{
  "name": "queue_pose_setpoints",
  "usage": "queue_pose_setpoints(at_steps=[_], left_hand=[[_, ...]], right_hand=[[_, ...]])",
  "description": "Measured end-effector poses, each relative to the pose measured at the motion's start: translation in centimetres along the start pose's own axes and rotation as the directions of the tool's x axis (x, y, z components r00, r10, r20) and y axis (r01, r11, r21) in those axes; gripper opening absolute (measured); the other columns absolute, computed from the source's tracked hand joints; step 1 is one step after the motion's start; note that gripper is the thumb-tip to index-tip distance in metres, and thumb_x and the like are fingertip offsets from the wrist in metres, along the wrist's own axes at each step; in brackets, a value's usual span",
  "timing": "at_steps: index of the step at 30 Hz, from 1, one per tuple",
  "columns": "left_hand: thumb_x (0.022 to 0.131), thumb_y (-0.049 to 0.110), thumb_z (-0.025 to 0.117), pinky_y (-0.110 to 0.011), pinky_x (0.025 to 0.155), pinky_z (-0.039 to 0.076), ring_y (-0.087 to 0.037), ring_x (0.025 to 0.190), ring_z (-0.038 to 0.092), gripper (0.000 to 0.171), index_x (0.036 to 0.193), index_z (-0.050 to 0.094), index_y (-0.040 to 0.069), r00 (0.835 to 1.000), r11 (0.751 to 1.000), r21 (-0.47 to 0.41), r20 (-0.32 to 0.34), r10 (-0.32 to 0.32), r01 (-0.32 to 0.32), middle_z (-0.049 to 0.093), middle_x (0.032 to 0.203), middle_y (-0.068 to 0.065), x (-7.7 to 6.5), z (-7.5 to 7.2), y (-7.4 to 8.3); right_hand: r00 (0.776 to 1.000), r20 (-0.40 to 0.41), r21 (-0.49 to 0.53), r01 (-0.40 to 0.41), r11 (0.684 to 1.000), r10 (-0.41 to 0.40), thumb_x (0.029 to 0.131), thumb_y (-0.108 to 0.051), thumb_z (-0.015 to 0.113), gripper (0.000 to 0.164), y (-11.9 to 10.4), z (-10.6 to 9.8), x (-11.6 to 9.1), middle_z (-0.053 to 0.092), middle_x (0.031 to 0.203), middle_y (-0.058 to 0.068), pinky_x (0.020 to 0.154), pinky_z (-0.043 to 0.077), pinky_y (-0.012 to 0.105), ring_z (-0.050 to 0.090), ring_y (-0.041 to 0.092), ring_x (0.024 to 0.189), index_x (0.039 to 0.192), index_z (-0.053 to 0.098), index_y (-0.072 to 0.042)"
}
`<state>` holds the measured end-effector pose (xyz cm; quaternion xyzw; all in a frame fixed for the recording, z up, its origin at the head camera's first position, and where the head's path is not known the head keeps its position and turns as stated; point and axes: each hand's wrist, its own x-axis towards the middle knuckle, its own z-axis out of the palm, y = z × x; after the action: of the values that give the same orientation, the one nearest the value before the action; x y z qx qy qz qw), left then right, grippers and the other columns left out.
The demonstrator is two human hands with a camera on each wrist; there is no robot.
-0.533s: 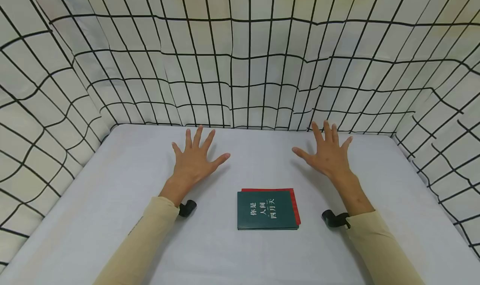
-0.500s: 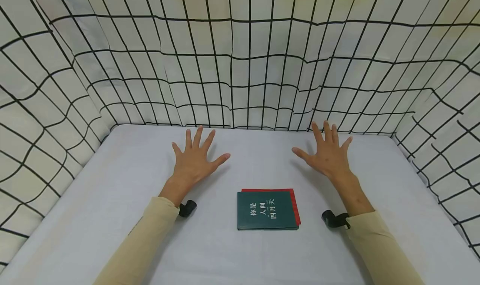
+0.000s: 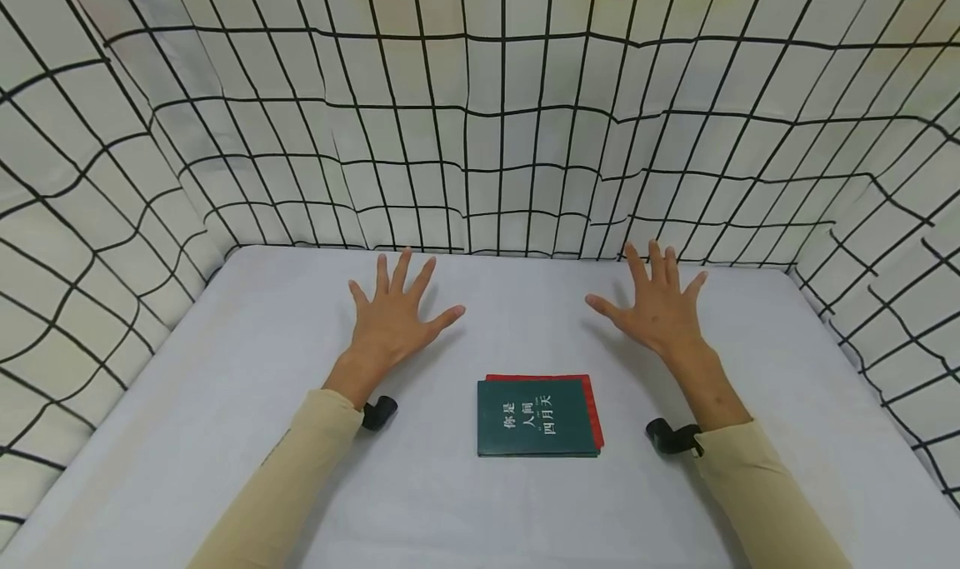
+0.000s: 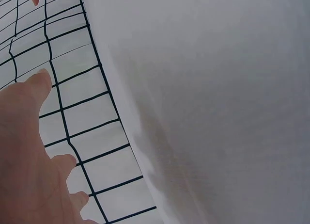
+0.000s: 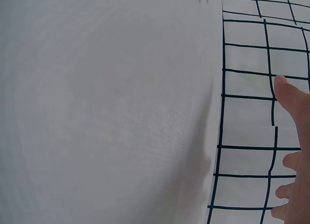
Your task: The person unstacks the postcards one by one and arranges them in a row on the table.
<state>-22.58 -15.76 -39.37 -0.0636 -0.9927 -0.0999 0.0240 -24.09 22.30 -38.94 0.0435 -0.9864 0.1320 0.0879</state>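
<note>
A dark green book (image 3: 536,440) with white Chinese characters lies flat on the white table, near the middle of the head view. Under it a red book (image 3: 592,411) sticks out along the far and right sides. My left hand (image 3: 390,327) is held over the table, to the left of and beyond the books, fingers straight and spread. On the other side, past the books to the right, my right hand (image 3: 660,311) has its fingers stretched out too. Neither hand holds or touches anything. Each wrist view shows its hand only in part, at the frame's edge.
A white cloth covers the table (image 3: 450,511). White walls with a black grid (image 3: 502,136) stand along the back and both sides. A small black wrist camera (image 3: 379,413) sits on the left wrist, another black camera (image 3: 667,437) on the right.
The head view has shifted very slightly, so the books, hands and grid appear a few pixels over. The hands keep the same spread pose and the books stay in place.
</note>
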Motion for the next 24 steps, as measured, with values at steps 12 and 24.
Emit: queue_pose_setpoints(at_steps=[12,24], left_hand=[[0.094,0.08,0.045,-0.079,0.123,0.006,-0.04,0.165,-0.001,0.092,0.168,0.017,0.033,0.998,0.998,-0.024,-0.003,0.056,-0.056,0.002,0.178,-0.006,-0.2,0.0,0.2],[0.095,0.064,0.063,-0.062,0.12,0.04,-0.031,0.158,0.032,0.076,0.157,0.047,0.023,0.985,0.966,-0.195,-0.027,0.17,-0.172,0.031,0.171,-0.003,-0.4,0.3,0.8]], right_hand=[[1.0,-0.015,0.057,0.014,0.998,-0.013,0.088,-0.068,0.067,0.101,-0.3,-0.1,-0.4,0.022,0.169,0.029,0.116,0.002,0.087,0.017,0.051,0.158,0.163,0.03,-0.01],[0.998,-0.003,0.157,0.059,0.986,-0.06,0.091,-0.055,0.073,0.087,-1.0,-0.1,-1.0,0.039,0.162,0.027,0.123,0.018,0.076,0.035,0.049,0.151,0.155,0.044,-0.005]])
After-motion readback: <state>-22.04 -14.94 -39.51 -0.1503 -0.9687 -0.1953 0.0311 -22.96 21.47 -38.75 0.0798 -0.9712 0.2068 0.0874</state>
